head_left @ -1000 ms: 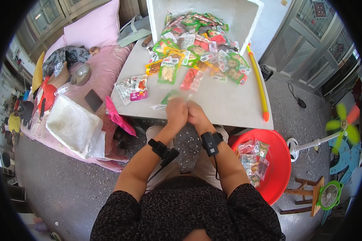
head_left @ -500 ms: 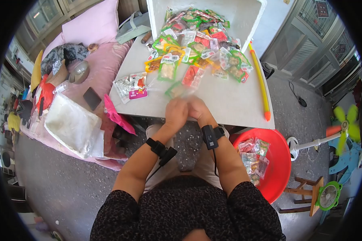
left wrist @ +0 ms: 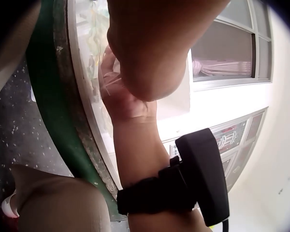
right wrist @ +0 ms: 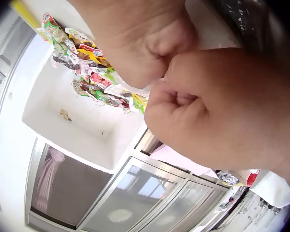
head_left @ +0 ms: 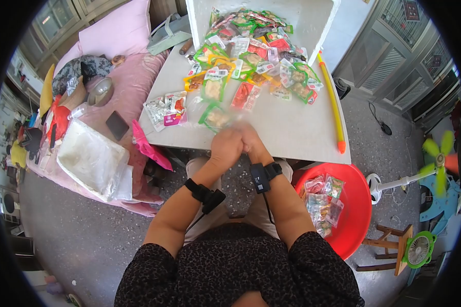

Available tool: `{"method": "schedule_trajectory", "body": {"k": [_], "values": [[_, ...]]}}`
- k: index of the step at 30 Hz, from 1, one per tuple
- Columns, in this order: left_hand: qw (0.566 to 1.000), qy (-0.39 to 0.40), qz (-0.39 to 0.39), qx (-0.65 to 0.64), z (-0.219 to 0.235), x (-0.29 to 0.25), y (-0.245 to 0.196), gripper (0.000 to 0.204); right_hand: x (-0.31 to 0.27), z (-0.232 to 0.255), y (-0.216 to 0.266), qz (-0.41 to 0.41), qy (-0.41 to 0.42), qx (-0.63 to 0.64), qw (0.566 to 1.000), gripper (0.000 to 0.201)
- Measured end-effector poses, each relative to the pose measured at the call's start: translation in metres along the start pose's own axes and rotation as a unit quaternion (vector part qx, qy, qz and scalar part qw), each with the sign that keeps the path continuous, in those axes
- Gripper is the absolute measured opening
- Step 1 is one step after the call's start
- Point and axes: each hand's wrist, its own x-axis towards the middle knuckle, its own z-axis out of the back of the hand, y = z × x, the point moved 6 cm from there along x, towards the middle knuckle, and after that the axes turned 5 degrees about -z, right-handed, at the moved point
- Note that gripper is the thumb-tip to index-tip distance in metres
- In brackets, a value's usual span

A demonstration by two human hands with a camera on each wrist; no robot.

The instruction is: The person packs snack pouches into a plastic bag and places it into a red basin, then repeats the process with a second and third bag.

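Note:
At the table's near edge my left hand (head_left: 227, 147) and right hand (head_left: 250, 138) meet, fingers curled in against each other. Both grip the gathered end of a clear plastic bag, mostly hidden by the hands. A green-edged food packet (head_left: 215, 117) shows through the film just beyond the knuckles, partly blurred. In the right wrist view the curled left hand (right wrist: 203, 104) presses against the right hand (right wrist: 140, 43). The left wrist view has the right hand (left wrist: 128, 99) partly covered by the left hand (left wrist: 154, 48). A red packet (head_left: 246, 96) lies just past them.
A white foam box (head_left: 315, 30) on its side spills many snack packets over the table (head_left: 297, 130). Silver and purple pouches (head_left: 167, 110) lie left, a yellow tube (head_left: 332, 102) right. Bagged packets fill part of a red basin (head_left: 356, 215); a pink-covered couch (head_left: 143, 77) stands left.
The clear bag with the green-edged packet has swung up and forward onto the table, then slightly left. My hands stay together, the right wrist turning a little inward.

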Motion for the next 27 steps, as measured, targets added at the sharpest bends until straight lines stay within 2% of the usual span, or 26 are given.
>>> {"method": "schedule_trajectory", "body": {"k": [1,4,10,13,16,18,19,22,23,24,27], "values": [[1.000,0.006,0.010,-0.008,0.000,0.001,-0.002,0.006,0.000,0.002,0.002,0.006,-0.003,-0.042,0.999,0.010],[1.000,0.013,0.023,-0.008,-0.001,0.000,-0.003,0.006,0.007,0.004,-0.002,-0.002,0.002,0.004,1.000,0.014],[0.997,0.030,0.064,-0.032,-0.010,-0.007,0.014,0.006,0.011,0.012,-0.009,-0.061,0.008,-0.007,0.998,0.013],[0.996,0.046,0.061,-0.038,-0.021,-0.011,0.019,0.006,-0.016,0.023,0.005,-0.081,-0.005,-0.122,0.989,0.013],[0.997,0.062,0.040,-0.017,-0.029,-0.015,0.022,0.006,-0.034,0.044,0.042,-0.122,-0.017,-0.250,0.960,0.016],[0.998,0.054,0.024,0.005,-0.033,-0.015,0.022,0.006,-0.035,0.067,0.082,-0.046,-0.077,-0.293,0.952,0.018],[0.999,0.041,0.016,0.013,-0.033,-0.016,0.021,0.007,-0.033,0.082,0.104,0.022,-0.141,-0.308,0.941,0.015],[0.999,0.018,-0.017,0.033,-0.034,-0.019,0.020,0.007,-0.019,0.151,0.160,0.177,-0.288,-0.330,0.882,0.012],[0.999,0.012,-0.030,0.040,-0.034,-0.019,0.019,0.007,-0.014,0.173,0.180,0.229,-0.375,-0.445,0.781,0.013],[0.999,0.011,-0.029,0.036,-0.036,-0.019,0.020,0.008,-0.013,0.184,0.195,0.273,-0.448,-0.544,0.654,0.014],[0.999,0.018,-0.027,0.026,-0.038,-0.020,0.022,0.009,-0.010,0.178,0.205,0.334,-0.458,-0.659,0.494,0.026]]}}
